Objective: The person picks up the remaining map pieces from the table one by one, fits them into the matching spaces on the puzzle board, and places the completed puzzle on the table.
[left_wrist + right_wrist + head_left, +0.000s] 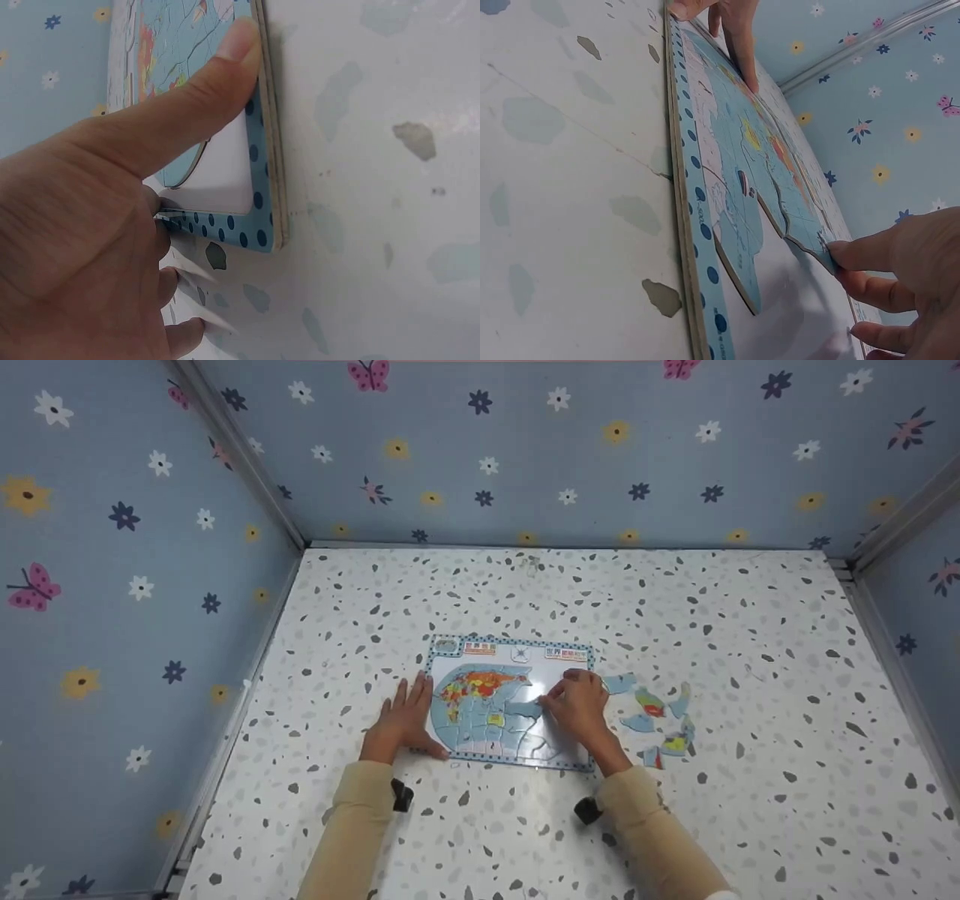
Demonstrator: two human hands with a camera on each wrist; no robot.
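Note:
A world-map jigsaw board (517,764) with a blue dotted border lies flat on the table, its left part filled with joined pieces. My left hand (401,724) rests at the board's left edge, fingers spread; in the left wrist view the thumb (202,94) lies along the border near a corner. Over the middle of the board, my right hand (581,709) pinches a blue puzzle piece (523,709) between thumb and fingertips. Seen from the right wrist, this piece (810,232) lies close against the joined pieces, beside the bare white backing (787,322).
Several loose puzzle pieces lie to the right of the board, among them a blue one (637,724), a green and red one (651,703) and a yellow and blue one (676,744). The speckled table (480,592) is bounded by flower-patterned panels (525,457).

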